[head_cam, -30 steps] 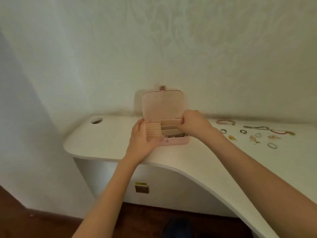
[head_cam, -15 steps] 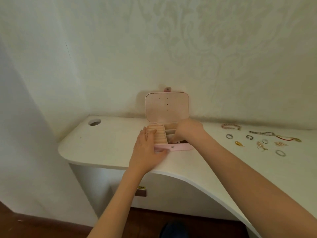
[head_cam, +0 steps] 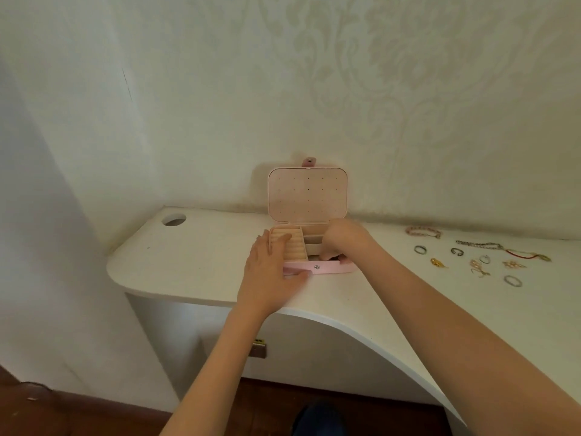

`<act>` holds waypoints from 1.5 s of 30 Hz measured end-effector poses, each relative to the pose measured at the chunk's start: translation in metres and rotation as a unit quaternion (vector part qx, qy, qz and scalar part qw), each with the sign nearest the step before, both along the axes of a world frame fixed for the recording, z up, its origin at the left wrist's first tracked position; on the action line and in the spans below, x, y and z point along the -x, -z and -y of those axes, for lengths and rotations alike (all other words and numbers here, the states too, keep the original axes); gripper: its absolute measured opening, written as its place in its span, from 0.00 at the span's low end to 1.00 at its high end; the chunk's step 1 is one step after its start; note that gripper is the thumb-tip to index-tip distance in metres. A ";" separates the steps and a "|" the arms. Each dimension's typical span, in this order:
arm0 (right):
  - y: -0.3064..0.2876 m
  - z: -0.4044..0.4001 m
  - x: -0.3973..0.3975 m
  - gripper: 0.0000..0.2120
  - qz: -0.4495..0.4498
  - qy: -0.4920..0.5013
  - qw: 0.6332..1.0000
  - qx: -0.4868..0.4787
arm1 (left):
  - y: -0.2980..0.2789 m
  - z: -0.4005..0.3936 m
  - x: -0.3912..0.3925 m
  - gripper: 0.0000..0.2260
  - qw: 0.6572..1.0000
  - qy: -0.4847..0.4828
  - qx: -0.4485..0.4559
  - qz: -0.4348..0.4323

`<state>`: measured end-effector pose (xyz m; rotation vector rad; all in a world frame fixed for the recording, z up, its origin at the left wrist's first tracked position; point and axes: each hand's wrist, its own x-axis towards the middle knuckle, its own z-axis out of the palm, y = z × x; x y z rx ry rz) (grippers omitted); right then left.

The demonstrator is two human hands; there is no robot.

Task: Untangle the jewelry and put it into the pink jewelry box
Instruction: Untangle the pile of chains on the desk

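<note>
The pink box (head_cam: 317, 268) sits open on the white bench (head_cam: 201, 265), right up against the wall, its lid (head_cam: 308, 194) standing upright with rows of small holes across the inner face. The left hand (head_cam: 270, 275) lies flat over the box's left front corner, fingers straight and spread, fingertips reaching the ribbed ring rolls (head_cam: 287, 245) in the left compartment, thumb along the front edge beside the snap (head_cam: 317, 267). That grip is released, pressing rather than grasping. The right hand (head_cam: 344, 240) is down in the box's right side, fingers curled tight and pointing into the front compartment. Something dark shows just under its fingertips, but whether it is pinched there I cannot tell.

Right of the box, well apart from it, the rest of the jewelry lies spread out on the bench: a pinkish bracelet (head_cam: 423, 231) nearest the wall, a beaded chain (head_cam: 479, 245) beyond it, a red cord (head_cam: 528, 255) farther right again. Nearer the front come a ring (head_cam: 420, 249), a gold piece (head_cam: 438, 262), a dark curled piece (head_cam: 457, 251), a tangled gold cluster (head_cam: 478, 267) and another ring (head_cam: 513, 281), each lying apart from its neighbours.

Left of the box, a round hole (head_cam: 173, 219) is cut through the bench near the corner. Below the box, under the bench edge, a small brass fitting (head_cam: 258, 348) shows on the white panel.
</note>
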<state>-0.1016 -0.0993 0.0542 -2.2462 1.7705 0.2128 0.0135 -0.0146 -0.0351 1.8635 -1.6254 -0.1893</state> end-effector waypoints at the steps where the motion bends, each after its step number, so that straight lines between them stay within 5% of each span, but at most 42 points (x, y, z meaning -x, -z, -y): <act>1: 0.000 0.002 0.003 0.08 0.024 0.009 1.000 -0.015 | 0.000 0.000 0.000 0.32 1.000 0.007 -0.002 0.030; 5: -0.006 0.011 0.024 0.03 0.210 0.057 0.971 -0.101 | 0.001 -0.001 0.000 0.29 0.991 0.031 0.010 0.130; 10: -0.016 0.011 0.056 0.14 0.422 0.085 0.891 -0.143 | -0.001 -0.002 0.002 0.32 0.995 0.035 0.034 0.091; 15: -0.036 0.001 0.095 0.03 0.509 0.048 0.839 -0.187 | -0.023 -0.003 0.028 0.34 0.981 0.079 0.167 -0.064; 21: -0.044 -0.020 0.141 0.02 0.577 0.033 0.800 -0.159 | -0.047 0.022 0.099 0.25 0.931 0.235 0.057 -0.273; 24: -0.033 -0.029 0.164 0.02 0.565 0.045 0.814 -0.129 | -0.047 0.023 0.115 0.10 0.920 0.240 0.047 -0.305; 30: 0.009 -0.041 0.217 0.02 0.467 0.032 0.879 -0.088 | -0.034 0.011 0.150 0.06 0.905 0.254 -0.025 -0.342; 39: 0.037 -0.042 0.228 0.07 0.392 -0.030 0.920 0.001 | -0.025 0.009 0.145 0.07 0.972 0.217 0.018 -0.087; 45: 0.041 -0.040 0.224 0.04 0.374 -0.039 0.926 0.028 | -0.043 0.034 0.085 0.10 0.993 0.040 0.106 -0.024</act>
